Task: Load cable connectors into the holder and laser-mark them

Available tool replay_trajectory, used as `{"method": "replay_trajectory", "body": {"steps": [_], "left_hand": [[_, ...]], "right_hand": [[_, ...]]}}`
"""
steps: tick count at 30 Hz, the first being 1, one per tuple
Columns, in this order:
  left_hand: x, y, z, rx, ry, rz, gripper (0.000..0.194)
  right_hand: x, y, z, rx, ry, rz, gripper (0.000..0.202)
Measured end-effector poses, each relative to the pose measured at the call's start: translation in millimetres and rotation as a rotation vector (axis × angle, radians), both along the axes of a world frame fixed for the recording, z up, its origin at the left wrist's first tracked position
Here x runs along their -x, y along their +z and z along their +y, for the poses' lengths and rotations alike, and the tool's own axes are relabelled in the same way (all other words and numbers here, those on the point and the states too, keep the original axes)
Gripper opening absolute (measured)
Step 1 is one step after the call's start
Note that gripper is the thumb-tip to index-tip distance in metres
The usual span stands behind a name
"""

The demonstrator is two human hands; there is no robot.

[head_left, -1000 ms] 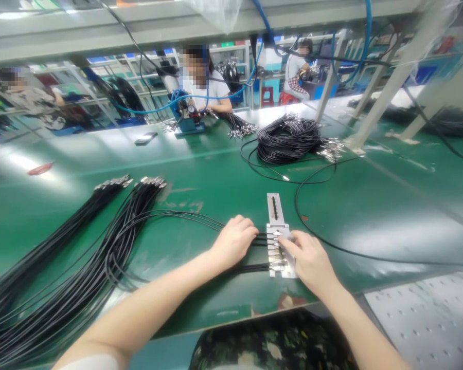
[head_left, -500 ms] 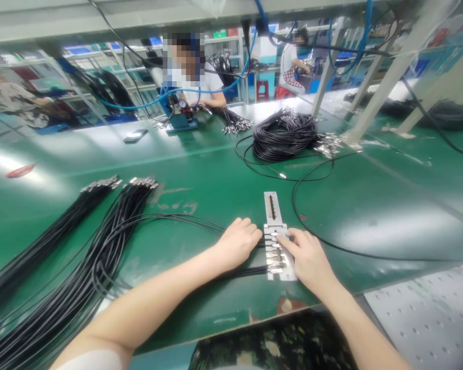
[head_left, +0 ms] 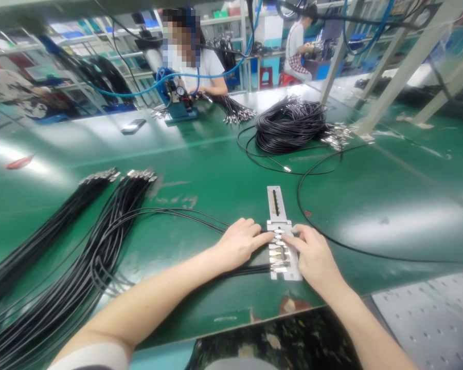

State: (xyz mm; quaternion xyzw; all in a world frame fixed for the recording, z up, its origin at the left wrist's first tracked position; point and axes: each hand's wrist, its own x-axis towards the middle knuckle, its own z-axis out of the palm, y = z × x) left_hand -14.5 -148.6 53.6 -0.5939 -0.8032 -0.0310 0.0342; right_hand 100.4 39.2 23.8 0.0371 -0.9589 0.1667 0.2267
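A slotted metal fixture (head_left: 293, 259) lies on the green table, its narrow hinged plate (head_left: 271, 203) folded out away from me. Silver cable ends (head_left: 279, 268) sit across its slots, with black cables (head_left: 250, 269) running off to the left. My left hand (head_left: 242, 244) is at the fixture's left edge, index finger stretched to a cable end, other fingers curled; whatever lies under its palm is hidden. My right hand (head_left: 313, 252) rests over the fixture's right side, its fingertips touching the cable ends near the upper slots.
Two bundles of black cables (head_left: 111, 226) spread over the left side. A coiled cable pile (head_left: 289, 126) lies farther back, with a loose cable curving right. Beyond are a phone (head_left: 133, 126), a blue press (head_left: 180, 110) and a seated person (head_left: 212, 69). A perforated metal plate (head_left: 432, 313) is at lower right.
My left index finger has stretched out onto the fixture, where the hand was more curled before. My right fingertips stay at the cable ends. The view has shifted slightly.
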Motion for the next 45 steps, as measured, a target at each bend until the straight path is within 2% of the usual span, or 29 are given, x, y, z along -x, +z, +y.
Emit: {"method": "replay_trajectory", "body": {"steps": [4, 13, 17, 22, 26, 30, 34, 37, 41, 45], "left_hand": [[1, -1.5, -2, -0.002, -0.013, -0.023, 0.032], [-11, 15.3, 3, 0.077, 0.063, -0.024, 0.033], [-23, 19.7, -7, 0.02, 0.111, -0.011, 0.034], [-40, 21.4, -34, 0.004, 0.188, -0.305, 0.017], [-40, 18.4, -41, -0.017, 0.298, -0.547, 0.004], [-32, 22.6, -37, -0.054, 0.379, -0.74, 0.006], [-26, 31.9, -31, -0.135, 0.394, -0.636, 0.01], [-26, 33.1, -23, -0.105, 0.321, -0.519, 0.014], [-26, 22.2, -12, -0.022, 0.215, -0.317, 0.019], [-26, 10.7, -8, -0.011, 0.164, -0.214, 0.022]], "right_hand": [[0, 2.0, -1, 0.005, 0.003, -0.027, 0.046], [1, 0.5, 0, -0.003, 0.017, -0.031, 0.043], [1, -0.2, 4, 0.118, 0.046, 0.018, 0.042], [-7, 7.4, 10, 0.388, 0.038, 0.019, 0.045], [-17, 10.5, 8, 0.406, 0.051, -0.033, 0.039], [-20, 8.7, 5, 0.368, 0.024, -0.013, 0.036], [-20, 7.3, 4, 0.349, 0.023, -0.014, 0.035], [-21, 7.9, 4, 0.337, 0.026, -0.015, 0.035], [-23, 9.5, 3, 0.297, 0.045, -0.025, 0.038], [-24, 8.8, 2, 0.197, 0.082, -0.032, 0.042]]}}
